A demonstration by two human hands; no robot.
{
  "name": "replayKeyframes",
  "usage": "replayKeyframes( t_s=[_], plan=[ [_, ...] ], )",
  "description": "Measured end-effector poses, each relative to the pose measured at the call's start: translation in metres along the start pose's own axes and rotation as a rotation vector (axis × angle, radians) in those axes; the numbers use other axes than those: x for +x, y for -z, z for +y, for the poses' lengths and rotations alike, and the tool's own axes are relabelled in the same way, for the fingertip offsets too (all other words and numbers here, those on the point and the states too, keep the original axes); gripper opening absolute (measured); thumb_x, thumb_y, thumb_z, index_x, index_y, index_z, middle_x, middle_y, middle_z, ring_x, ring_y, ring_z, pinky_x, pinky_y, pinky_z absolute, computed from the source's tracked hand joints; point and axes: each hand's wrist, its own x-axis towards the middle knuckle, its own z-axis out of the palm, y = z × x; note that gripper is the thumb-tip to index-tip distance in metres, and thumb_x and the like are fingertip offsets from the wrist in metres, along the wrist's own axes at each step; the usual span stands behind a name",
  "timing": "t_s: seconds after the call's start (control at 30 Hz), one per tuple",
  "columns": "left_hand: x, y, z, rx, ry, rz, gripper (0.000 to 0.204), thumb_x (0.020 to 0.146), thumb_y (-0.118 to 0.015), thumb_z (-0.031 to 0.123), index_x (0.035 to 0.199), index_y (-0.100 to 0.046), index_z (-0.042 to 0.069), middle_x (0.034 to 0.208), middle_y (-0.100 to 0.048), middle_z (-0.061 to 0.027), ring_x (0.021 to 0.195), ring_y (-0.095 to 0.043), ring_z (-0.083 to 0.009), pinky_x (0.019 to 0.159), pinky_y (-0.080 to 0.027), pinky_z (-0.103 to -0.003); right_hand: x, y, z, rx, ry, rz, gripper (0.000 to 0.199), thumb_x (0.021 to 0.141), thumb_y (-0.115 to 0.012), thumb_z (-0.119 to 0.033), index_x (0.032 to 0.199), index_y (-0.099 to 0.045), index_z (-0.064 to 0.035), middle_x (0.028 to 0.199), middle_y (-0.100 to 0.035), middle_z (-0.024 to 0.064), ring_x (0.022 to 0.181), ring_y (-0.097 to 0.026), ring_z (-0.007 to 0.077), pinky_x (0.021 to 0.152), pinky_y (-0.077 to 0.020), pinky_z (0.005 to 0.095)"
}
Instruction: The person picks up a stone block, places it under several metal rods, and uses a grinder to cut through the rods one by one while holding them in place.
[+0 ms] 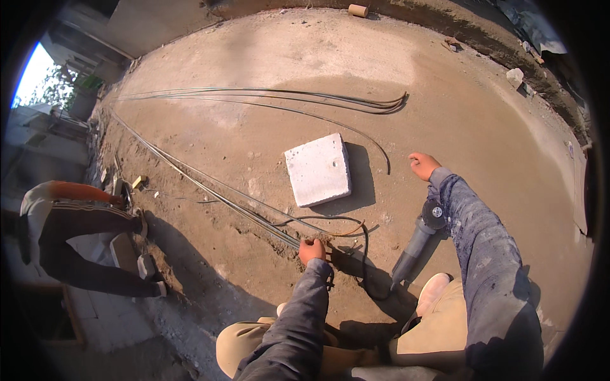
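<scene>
My left hand (312, 251) is closed around the near ends of several thin steel rods (244, 216), which run away to the far left along the ground. Further right, my right hand (424, 166) hovers over the ground with half-curled fingers and nothing visible in them. Close to its fingertips is the curved end of another rod (356, 129). Below my right forearm lies a grey angle grinder (420, 240), its round head partly beside the sleeve. A black cord (366, 257) loops from the grinder's lower end toward the rods. Between and beyond my hands sits a pale, square-faced block (318, 170).
A bundle of bent rods (305, 95) stretches across the sandy ground (457, 120) beyond the block. At left, another person (76, 238) bends over near loose bricks. A low wall edge (483, 57) with rubble borders the far right; a clay-coloured cylinder (358, 10) lies there.
</scene>
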Motion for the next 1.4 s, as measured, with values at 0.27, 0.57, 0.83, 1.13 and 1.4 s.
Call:
replayKeyframes(
  t_s=[0.27,0.57,0.83,1.13,1.4],
  plan=[
    [0.086,0.007,-0.083,-0.486,0.37,0.122,0.023,0.078,-0.063,0.013,0.095,-0.056,0.0,0.084,-0.061,-0.0141,0.072,-0.058,-0.0238,0.068,-0.047,-0.036,-0.016,0.001,-0.001,-0.096,0.026,-0.092,0.034,0.082,-0.045,-0.014,0.113,-0.058,-0.0075,0.106,-0.062,0.0194,0.099,-0.058,0.0337,0.086,-0.0453,0.0398],
    [0.065,-0.004,-0.051,-0.695,0.438,0.073,0.032,0.076,-0.065,0.006,0.104,-0.052,-0.003,0.077,-0.058,-0.0116,0.06,-0.053,-0.0173,0.054,-0.044,-0.032,-0.021,-0.005,-0.004,-0.072,0.142,-0.148,0.03,0.08,-0.051,-0.011,0.108,-0.059,-0.0042,0.099,-0.064,0.0155,0.093,-0.061,0.0289,0.081,-0.0473,0.036],
    [0.07,0.003,-0.065,-0.664,0.499,0.015,0.016,0.07,-0.065,0.011,0.066,-0.057,-0.003,0.059,-0.057,-0.0121,0.052,-0.053,-0.0182,0.049,-0.042,-0.033,-0.044,-0.037,-0.112,-0.067,0.368,-0.315,0.03,0.079,-0.052,-0.008,0.107,-0.06,-0.0056,0.101,-0.064,0.0134,0.096,-0.06,0.0297,0.084,-0.0465,0.0382],
    [0.081,-0.006,-0.08,-0.748,0.582,-0.034,0.03,0.077,-0.06,0.024,0.084,-0.061,-0.005,0.068,-0.058,-0.0143,0.059,-0.058,-0.0252,0.051,-0.044,-0.038,-0.109,-0.166,-0.201,-0.259,0.498,-0.473,0.038,0.078,-0.054,-0.011,0.115,-0.053,-0.0068,0.112,-0.056,0.0118,0.113,-0.049,0.0284,0.097,-0.0381,0.0415],
    [0.076,-0.006,-0.09,-0.741,0.72,-0.124,0.033,0.081,-0.059,0.027,0.085,-0.056,-0.006,0.073,-0.057,-0.017,0.053,-0.052,-0.0248,0.045,-0.04,-0.04,-0.166,-0.218,-0.234,-0.169,0.239,-0.577,0.035,0.081,-0.051,-0.014,0.114,-0.051,-0.0014,0.116,-0.052,0.0154,0.117,-0.044,0.0269,0.096,-0.0361,0.0419]
  ],
)
